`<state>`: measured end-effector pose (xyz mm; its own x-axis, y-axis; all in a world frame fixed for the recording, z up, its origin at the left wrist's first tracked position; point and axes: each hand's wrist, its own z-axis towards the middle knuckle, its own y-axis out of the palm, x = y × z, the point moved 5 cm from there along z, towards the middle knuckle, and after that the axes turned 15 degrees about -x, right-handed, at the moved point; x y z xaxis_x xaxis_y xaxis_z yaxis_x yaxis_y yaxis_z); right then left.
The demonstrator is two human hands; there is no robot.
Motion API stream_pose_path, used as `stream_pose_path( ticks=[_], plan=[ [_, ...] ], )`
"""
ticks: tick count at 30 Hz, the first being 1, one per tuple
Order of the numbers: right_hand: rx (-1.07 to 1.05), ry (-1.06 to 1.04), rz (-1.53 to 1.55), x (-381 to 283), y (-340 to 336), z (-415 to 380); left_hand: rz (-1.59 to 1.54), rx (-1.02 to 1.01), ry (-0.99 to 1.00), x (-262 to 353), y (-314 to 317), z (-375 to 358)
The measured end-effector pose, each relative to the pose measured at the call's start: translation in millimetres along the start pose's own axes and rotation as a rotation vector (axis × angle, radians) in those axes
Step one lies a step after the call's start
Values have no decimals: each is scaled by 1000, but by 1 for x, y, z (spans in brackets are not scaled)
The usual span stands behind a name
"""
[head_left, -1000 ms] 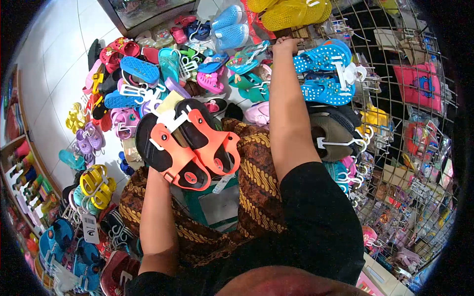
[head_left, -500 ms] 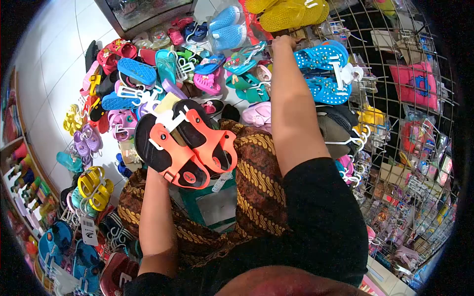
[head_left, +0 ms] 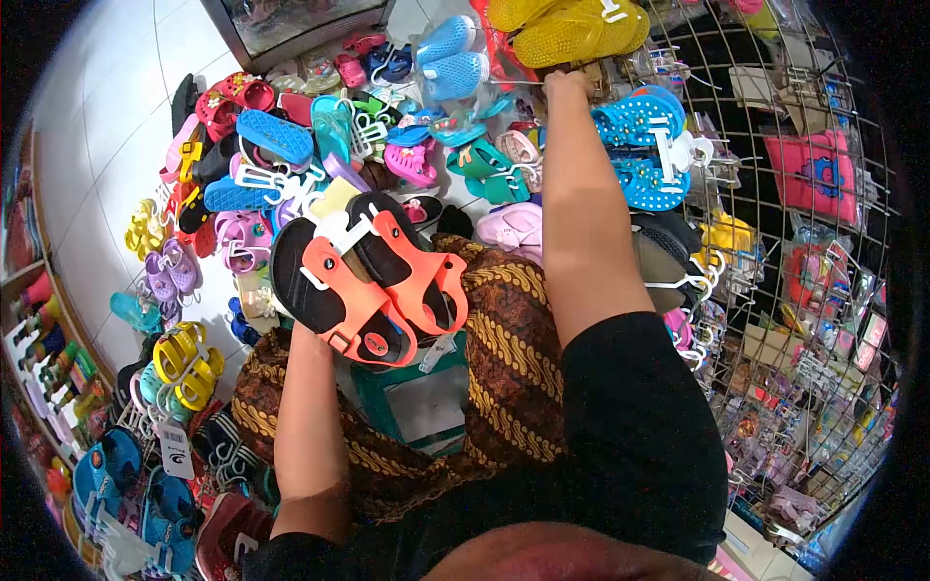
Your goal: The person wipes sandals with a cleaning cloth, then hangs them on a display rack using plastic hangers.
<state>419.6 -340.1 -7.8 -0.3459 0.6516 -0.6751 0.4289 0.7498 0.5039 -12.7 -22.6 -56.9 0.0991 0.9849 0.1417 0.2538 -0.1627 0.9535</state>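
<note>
A pair of orange-strapped sandals (head_left: 373, 276) with black footbeds hangs together on a white plastic hanger. My left hand (head_left: 312, 347) supports them from below; its fingers are hidden behind the soles. My right arm reaches far forward, and my right hand (head_left: 569, 83) is closed just below the yellow sandals (head_left: 581, 34). What it grips is too small to make out; a thin pale line runs leftward from it. Blue dotted sandals (head_left: 639, 145) on a white hanger lie right of my right forearm. Green sandals (head_left: 487, 172) lie to its left.
Many children's shoes cover the tiled floor (head_left: 107, 116), among them blue sandals (head_left: 274, 138) and yellow sandals (head_left: 189, 363). A wire grid rack (head_left: 823, 242) with packaged goods stands at right. A green stool (head_left: 387, 387) shows between my knees, under brown batik cloth (head_left: 513, 358).
The orange sandals have shifted slightly right in view. My right hand has moved a little to the right. A teal sandal left of it now lies flatter and farther left.
</note>
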Motion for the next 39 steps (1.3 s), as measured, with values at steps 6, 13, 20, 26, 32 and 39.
stream_pose_path(
  ticks=[6, 13, 20, 26, 32, 39],
  plan=[
    [-122, 39, 209, 10, 5, -8, 0, -12, 2, 1, 1, -1],
    [-257, 296, 297, 48, -2, -41, -10, -40, 18, 2, 4, 3],
    [-443, 625, 165, 118, 34, -172, 4, -72, 35, 6, 7, 1],
    [-852, 392, -134, 114, 79, -273, 6, -95, 51, 8, 6, -1],
    [-1135, 339, -143, 115, 99, -257, 20, -114, 67, 2, 0, -2],
    [-1294, 306, -434, 137, 90, -259, 63, -122, 121, 3, -21, 1]
  ],
)
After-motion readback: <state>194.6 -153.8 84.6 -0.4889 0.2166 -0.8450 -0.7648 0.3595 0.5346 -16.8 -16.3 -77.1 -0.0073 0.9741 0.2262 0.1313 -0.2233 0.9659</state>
